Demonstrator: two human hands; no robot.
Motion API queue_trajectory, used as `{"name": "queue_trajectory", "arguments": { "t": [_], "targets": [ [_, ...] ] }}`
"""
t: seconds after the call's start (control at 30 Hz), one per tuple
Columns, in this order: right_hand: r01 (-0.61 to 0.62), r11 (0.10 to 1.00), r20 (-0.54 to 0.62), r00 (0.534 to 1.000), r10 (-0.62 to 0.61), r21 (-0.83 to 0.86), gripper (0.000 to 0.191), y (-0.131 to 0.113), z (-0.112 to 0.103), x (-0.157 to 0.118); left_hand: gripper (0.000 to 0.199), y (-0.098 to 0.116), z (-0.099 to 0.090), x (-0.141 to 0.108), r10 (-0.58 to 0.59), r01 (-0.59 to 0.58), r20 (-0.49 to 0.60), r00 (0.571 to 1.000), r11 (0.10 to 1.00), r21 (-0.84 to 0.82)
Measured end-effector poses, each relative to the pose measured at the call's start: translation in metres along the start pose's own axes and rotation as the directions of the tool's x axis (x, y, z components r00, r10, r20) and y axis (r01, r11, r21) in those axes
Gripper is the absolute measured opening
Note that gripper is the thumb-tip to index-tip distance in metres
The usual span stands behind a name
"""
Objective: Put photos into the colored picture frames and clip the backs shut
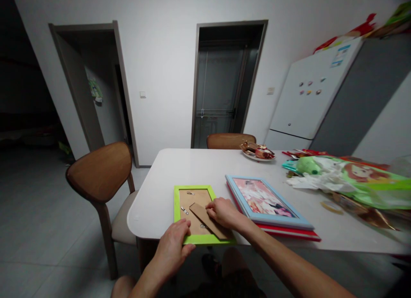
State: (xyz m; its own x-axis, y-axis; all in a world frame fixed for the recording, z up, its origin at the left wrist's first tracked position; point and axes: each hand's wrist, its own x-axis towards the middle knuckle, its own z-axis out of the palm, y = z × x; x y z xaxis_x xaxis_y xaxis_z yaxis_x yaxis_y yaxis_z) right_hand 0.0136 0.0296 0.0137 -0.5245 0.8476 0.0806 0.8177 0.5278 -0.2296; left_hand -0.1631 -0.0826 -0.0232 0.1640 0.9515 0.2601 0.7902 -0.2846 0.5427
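Note:
A picture frame [177,206] with a lime-green border lies face down near the table's front edge. Its brown backing board [195,199] carries small metal clips and a hanger. My left hand [172,243] holds the frame at its lower left corner, fingertips on the border and thumb at the near edge. Over on the frame's right side, my right hand [224,212] is closed on the brown stand leg [207,219], which lies slantwise across the backing. The fingertips of that hand partly hide the leg's upper right edge.
Right of the green frame, a light-blue picture frame [268,216] lies on a red one [289,232]. Farther right are crumpled packaging [369,178] and a tape roll [332,207]. A plate [258,157] stands at the back. A wooden chair [102,174] is at the left.

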Motion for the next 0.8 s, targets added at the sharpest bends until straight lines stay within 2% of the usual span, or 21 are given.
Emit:
{"name": "queue_trajectory", "arguments": {
  "t": [0.23, 0.37, 0.63, 0.8],
  "targets": [
    [-0.054, 0.997, -0.123, 0.991, 0.06, 0.053, 0.023, 0.021, 0.017, 0.003, 0.028, -0.004, 0.002, 0.001, -0.005, 0.005, 0.019, 1.0, 1.0, -0.008],
    [-0.089, 0.996, -0.18, 0.979, 0.093, 0.032, 0.024, 0.025, 0.026, 0.009, 0.032, -0.007, 0.004, 0.001, -0.009, 0.009, 0.019, 1.0, 1.0, -0.003],
    [-0.052, 0.998, -0.19, 0.98, 0.056, 0.026, 0.025, 0.024, 0.03, 0.012, 0.041, -0.004, 0.004, 0.001, -0.024, 0.023, 0.003, 1.0, 1.0, 0.002],
    [-0.012, 0.997, -0.204, 0.978, 0.028, 0.079, 0.026, 0.029, 0.029, 0.004, 0.035, -0.002, 0.002, 0.001, -0.025, 0.025, 0.002, 1.0, 1.0, -0.017]
  ]
}}
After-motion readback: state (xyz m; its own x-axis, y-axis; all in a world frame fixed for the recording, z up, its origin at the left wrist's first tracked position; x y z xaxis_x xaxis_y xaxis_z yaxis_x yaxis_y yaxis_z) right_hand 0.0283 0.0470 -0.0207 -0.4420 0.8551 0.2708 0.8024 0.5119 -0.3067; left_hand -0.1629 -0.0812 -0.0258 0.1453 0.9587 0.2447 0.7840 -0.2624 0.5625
